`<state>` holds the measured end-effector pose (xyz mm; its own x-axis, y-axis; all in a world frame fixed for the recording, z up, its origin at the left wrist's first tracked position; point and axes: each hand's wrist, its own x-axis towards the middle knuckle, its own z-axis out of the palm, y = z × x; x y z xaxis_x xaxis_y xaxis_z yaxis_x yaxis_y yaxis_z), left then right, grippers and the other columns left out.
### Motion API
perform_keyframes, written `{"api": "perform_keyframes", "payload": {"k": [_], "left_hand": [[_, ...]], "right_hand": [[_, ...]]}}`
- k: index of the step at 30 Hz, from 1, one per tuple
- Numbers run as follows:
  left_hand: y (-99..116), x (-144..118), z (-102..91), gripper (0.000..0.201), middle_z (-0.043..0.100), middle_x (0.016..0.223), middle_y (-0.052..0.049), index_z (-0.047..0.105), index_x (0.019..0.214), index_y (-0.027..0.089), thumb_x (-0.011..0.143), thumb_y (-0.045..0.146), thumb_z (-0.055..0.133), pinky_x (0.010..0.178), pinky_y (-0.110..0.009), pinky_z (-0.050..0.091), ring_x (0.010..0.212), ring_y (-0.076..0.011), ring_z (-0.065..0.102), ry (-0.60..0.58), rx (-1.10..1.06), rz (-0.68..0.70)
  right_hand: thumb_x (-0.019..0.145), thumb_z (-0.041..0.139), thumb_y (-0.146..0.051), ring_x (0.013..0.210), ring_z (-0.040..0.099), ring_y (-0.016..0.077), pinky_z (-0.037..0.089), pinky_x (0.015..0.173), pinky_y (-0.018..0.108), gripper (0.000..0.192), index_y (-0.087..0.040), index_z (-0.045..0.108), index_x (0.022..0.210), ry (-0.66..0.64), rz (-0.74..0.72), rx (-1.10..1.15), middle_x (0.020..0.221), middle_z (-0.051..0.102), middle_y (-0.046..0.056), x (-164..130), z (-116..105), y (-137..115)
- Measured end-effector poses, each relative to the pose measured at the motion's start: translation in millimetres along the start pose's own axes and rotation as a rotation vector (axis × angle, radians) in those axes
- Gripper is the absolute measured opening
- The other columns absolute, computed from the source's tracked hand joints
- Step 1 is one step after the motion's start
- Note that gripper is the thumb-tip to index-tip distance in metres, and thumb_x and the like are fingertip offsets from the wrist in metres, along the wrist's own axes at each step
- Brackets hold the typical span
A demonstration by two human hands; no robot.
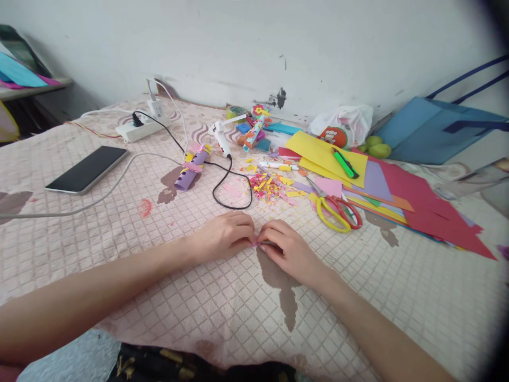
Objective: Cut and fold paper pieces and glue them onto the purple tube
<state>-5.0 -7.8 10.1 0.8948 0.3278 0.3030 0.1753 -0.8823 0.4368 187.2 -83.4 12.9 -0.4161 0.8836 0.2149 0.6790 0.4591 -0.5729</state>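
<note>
Between left hand (226, 235) and right hand (292, 251), pinched by both: a tiny pink scrap (255, 244), probably paper, on or just above the patterned tablecloth (222, 313). Could tear if tugged unevenly, or, if dropped, get lost among the similarly coloured paper clippings (269, 187).

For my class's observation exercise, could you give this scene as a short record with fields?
Left hand: pinching a small pink piece, mostly hidden
Right hand: pinching the same pink piece
Scissors: right of the scraps
Cutter: green, on yellow paper
Glue gun: beyond the scraps, to their left
Phone: flat on the left, screen dark
</note>
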Motion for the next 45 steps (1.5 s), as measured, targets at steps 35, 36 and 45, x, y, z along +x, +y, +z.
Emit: {"api": "perform_keyframes", "payload": {"k": [35,36,45], "left_hand": [[-3,2,-5.1,0.012,0.054,0.086,-0.005,0.059,0.079,0.014,0.082,0.011,0.048,0.073,-0.027,0.044,0.079,-0.0128,0.052,-0.003,-0.263,-0.113],[-2,3,-4.4,0.011,0.054,0.086,-0.005,0.059,0.078,0.014,0.081,0.011,0.049,0.073,-0.027,0.045,0.080,-0.0128,0.052,0.000,-0.263,-0.129],[2,2,3.9,0.008,0.053,0.085,-0.004,0.056,0.072,0.014,0.077,0.009,0.052,0.069,-0.026,0.044,0.078,-0.0127,0.051,0.064,-0.208,-0.227]], "right_hand": [[0.081,0.050,-0.007,0.091,0.053,0.0154,0.044,0.080,0.031,0.019,-0.022,0.060,0.089,0.048,-0.010,0.091,0.095,0.057,0.003,0,5,5],[0.081,0.050,-0.008,0.091,0.053,0.0157,0.044,0.080,0.031,0.019,-0.022,0.060,0.088,0.049,-0.007,0.090,0.095,0.057,0.003,0,5,5],[0.082,0.050,-0.007,0.091,0.052,0.0162,0.043,0.079,0.032,0.018,-0.022,0.059,0.087,0.060,0.000,0.097,0.095,0.056,0.003,0,6,3]]}}
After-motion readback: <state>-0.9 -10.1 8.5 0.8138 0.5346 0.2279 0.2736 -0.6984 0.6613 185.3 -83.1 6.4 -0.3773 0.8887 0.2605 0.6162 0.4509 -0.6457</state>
